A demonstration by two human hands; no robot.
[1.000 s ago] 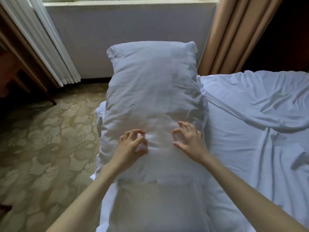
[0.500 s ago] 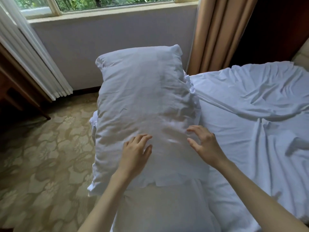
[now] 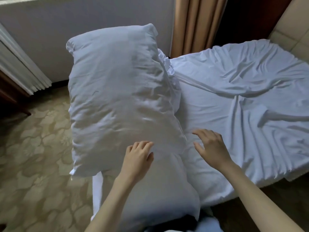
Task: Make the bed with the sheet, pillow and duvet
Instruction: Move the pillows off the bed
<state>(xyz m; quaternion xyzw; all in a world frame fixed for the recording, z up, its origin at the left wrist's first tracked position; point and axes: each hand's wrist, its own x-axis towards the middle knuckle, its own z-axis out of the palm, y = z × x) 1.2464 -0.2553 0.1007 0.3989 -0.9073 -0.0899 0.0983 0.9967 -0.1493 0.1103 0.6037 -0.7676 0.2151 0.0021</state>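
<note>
While two pillows (image 3: 120,91) stack, both hands' (image 3: 138,158) fingers spread, holding nothing.

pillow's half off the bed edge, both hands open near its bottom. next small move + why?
Probably grip the pillow at its near end with both hands and carry it right, onto the sheet. The left hand rests open on the near end, the right hand lies open beside it on the sheet, and the pillow overhangs the carpet. The sheet is wrinkled, so smoothing may come first.
</note>
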